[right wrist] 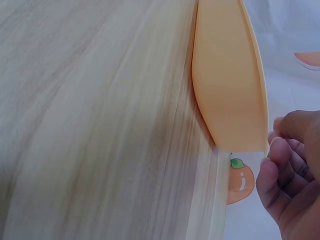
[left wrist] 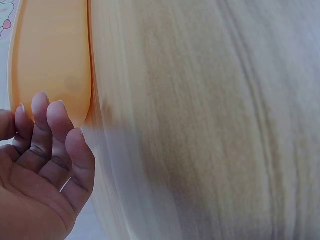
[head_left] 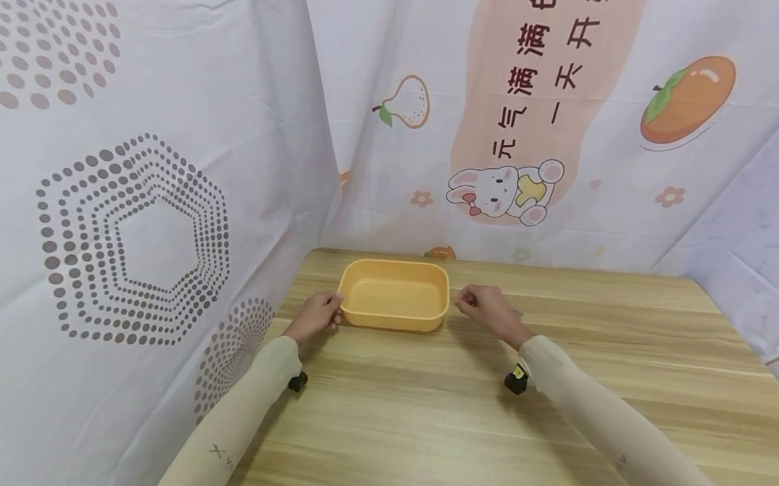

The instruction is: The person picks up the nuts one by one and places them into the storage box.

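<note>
A shallow yellow plastic bin [head_left: 396, 321] with rounded corners stands upright on the wooden table, with nothing inside it. At its left end my left hand [head_left: 316, 315] pinches the rim between thumb and index finger. The other left fingers [left wrist: 59, 120] are bent loosely beside the bin's end wall [left wrist: 55, 75]. My right hand [head_left: 486, 307] is just off the right end, its fingers loosely curled and a small gap between them and the rim in the head view. In the right wrist view those fingertips [right wrist: 278, 145] appear close by the rim's corner, holding nothing.
The wood-grain table [head_left: 384, 417] reaches back to a printed white curtain [head_left: 387, 185]. Another curtain [head_left: 262, 169] hangs close along the left side. A small grey thing [head_left: 518, 314] shows beside the right wrist, partly hidden. Black wrist cameras [head_left: 516, 379] sit under both sleeves.
</note>
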### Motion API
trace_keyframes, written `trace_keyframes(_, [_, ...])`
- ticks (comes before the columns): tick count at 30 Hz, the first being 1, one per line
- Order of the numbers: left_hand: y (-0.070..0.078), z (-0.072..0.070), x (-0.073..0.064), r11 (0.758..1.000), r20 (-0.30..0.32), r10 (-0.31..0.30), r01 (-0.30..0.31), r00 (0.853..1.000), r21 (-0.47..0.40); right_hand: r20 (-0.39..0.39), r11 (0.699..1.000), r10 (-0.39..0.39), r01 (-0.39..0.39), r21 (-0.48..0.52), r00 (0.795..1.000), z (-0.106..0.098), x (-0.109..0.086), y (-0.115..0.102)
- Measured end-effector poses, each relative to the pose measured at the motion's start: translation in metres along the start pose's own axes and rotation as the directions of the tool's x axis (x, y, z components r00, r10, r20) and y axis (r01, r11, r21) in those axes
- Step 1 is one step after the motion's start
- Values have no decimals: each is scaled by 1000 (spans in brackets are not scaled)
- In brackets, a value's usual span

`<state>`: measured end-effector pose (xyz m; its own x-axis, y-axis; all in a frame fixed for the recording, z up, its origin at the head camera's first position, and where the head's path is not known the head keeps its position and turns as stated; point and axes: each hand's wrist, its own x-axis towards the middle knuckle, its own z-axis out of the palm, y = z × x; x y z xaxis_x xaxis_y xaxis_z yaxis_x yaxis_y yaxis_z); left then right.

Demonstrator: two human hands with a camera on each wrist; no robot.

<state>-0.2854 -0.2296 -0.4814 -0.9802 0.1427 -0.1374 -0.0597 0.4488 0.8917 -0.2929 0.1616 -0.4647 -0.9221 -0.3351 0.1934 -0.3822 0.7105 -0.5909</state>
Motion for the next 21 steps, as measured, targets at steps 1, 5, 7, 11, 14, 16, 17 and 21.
trace_keyframes(1, [0,0,0,1000,1,0,0,1000,-2,1,1000,-4,4,-1,1000,0,0,-1])
trace_keyframes(5, [0,0,0,1000,3,2,-2,1000,-5,-3,1000,-10,10,4,1000,2,1,-4])
trace_keyframes(7, [0,0,0,1000,4,3,-3,1000,-5,1,1000,-15,15,4,1000,4,2,-5])
trace_keyframes(11, [-1,1,0,1000,5,4,-4,1000,-5,11,1000,-25,25,0,1000,8,3,-6])
trace_keyframes(14, [-1,0,0,1000,8,2,-2,1000,-15,8,999,-36,36,4,999,10,3,-8])
trace_keyframes(16, [-1,0,1,1000,8,-2,2,1000,-21,3,999,-43,43,11,999,11,3,-10])
trace_keyframes(17, [-1,0,1,1000,6,-3,3,1000,-22,5,999,-43,43,13,999,11,3,-10])
trace_keyframes(21, [-2,0,1,1000,-1,5,-5,1000,-12,6,998,-55,55,13,998,13,3,-12])
